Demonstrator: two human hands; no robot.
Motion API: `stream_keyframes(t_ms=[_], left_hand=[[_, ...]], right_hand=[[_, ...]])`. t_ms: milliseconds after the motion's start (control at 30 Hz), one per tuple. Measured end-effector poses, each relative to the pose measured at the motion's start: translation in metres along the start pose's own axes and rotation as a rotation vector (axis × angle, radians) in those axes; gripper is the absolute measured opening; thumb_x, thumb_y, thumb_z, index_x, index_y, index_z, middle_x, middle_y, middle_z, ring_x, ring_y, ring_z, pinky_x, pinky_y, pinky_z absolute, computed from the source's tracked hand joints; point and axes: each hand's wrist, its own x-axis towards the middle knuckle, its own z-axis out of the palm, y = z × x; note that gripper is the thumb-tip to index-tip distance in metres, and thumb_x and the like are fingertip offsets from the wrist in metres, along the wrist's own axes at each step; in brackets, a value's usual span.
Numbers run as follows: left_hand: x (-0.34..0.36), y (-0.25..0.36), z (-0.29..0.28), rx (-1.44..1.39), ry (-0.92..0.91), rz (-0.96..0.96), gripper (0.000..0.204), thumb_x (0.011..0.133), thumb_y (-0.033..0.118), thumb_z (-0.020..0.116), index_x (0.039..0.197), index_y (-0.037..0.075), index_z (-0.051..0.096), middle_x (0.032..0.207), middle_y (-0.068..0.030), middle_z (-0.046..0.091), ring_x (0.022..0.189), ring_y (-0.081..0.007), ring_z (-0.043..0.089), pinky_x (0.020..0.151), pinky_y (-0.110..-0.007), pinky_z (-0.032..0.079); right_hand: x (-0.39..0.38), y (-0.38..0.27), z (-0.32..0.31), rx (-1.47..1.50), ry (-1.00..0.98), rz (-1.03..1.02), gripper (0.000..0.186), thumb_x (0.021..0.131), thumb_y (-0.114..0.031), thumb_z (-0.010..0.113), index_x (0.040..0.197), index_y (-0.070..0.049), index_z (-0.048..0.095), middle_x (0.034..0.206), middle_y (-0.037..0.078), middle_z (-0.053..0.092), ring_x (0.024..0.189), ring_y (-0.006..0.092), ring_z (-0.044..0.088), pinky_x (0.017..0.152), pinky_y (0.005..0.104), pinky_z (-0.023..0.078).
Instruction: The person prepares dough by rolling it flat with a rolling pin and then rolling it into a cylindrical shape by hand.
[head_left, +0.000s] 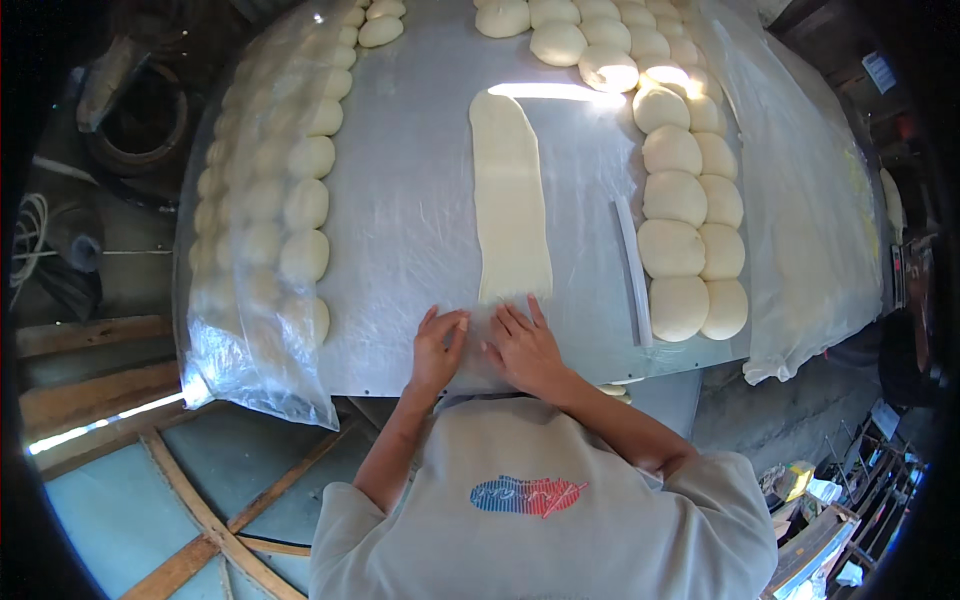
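Note:
A long flat strip of pale dough (pixel 510 195) lies lengthwise on the metal tabletop (pixel 410 180), its rounded end pointing away from me. At its near end my right hand (pixel 526 350) rests with fingers stretched and spread, the fingertips at the dough's edge. My left hand (pixel 437 350) is just left of that end, thumb and fingers apart, with nothing visible in it. Whether the left hand touches the table I cannot tell. To the right of the strip lies a thin pale bar (pixel 632 270), beside a double row of round dough balls (pixel 672 248).
More dough balls (pixel 305 255) line the table's left side, partly under clear plastic sheeting (pixel 250 350). Another plastic sheet (pixel 805 220) covers the right side. Further dough balls (pixel 558 43) sit at the far end. Wooden beams (pixel 190 510) show at the lower left.

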Motion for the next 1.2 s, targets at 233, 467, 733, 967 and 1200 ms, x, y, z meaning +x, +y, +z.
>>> stream_keyframes(t_ms=[233, 467, 733, 967, 1200], left_hand=[[0.111, -0.022, 0.005, -0.128, 0.076, -0.185, 0.017, 0.092, 0.015, 0.061, 0.093, 0.0, 0.069, 0.09, -0.0159, 0.07, 0.083, -0.0283, 0.068, 0.075, -0.034, 0.052], [0.314, -0.048, 0.024, -0.118, 0.115, -0.039, 0.02, 0.093, 0.018, 0.059, 0.095, 0.0, 0.067, 0.088, -0.0163, 0.068, 0.082, -0.0298, 0.067, 0.071, -0.036, 0.052], [0.521, -0.099, 0.078, 0.339, 0.255, 0.169, 0.028, 0.093, 0.024, 0.058, 0.111, 0.005, 0.065, 0.111, -0.011, 0.064, 0.104, -0.0288, 0.059, 0.095, -0.041, 0.042], [0.569, -0.101, 0.093, 0.431, 0.113, 0.171, 0.019, 0.09, 0.022, 0.06, 0.101, 0.007, 0.066, 0.111, -0.0074, 0.061, 0.107, -0.0273, 0.055, 0.099, -0.045, 0.036], [0.563, -0.121, 0.07, 0.371, -0.059, 0.441, 0.016, 0.088, 0.017, 0.06, 0.101, 0.008, 0.065, 0.094, -0.0077, 0.063, 0.096, -0.0249, 0.059, 0.095, -0.041, 0.041]], right_hand=[[0.028, 0.037, 0.001, -0.09, -0.067, -0.103, 0.049, 0.082, -0.027, 0.062, 0.116, 0.008, 0.058, 0.13, 0.024, 0.053, 0.126, 0.0322, 0.048, 0.112, 0.0551, 0.024], [0.081, 0.111, 0.003, 0.081, -0.062, -0.328, 0.04, 0.079, -0.022, 0.069, 0.113, -0.001, 0.063, 0.125, 0.016, 0.059, 0.122, 0.0285, 0.053, 0.11, 0.0509, 0.032], [0.333, 0.242, -0.041, 0.322, 0.425, -0.059, 0.031, 0.075, -0.001, 0.066, 0.106, -0.003, 0.063, 0.111, 0.015, 0.063, 0.097, 0.0333, 0.06, 0.086, 0.0434, 0.048], [0.493, 0.346, -0.05, -0.028, 0.449, -0.042, 0.022, 0.08, -0.006, 0.061, 0.102, -0.007, 0.065, 0.101, 0.013, 0.063, 0.095, 0.0318, 0.058, 0.086, 0.0409, 0.046], [0.469, 0.365, -0.044, 0.075, 0.279, -0.086, 0.015, 0.076, -0.004, 0.063, 0.09, -0.007, 0.068, 0.095, 0.008, 0.065, 0.094, 0.027, 0.058, 0.083, 0.0404, 0.047]])
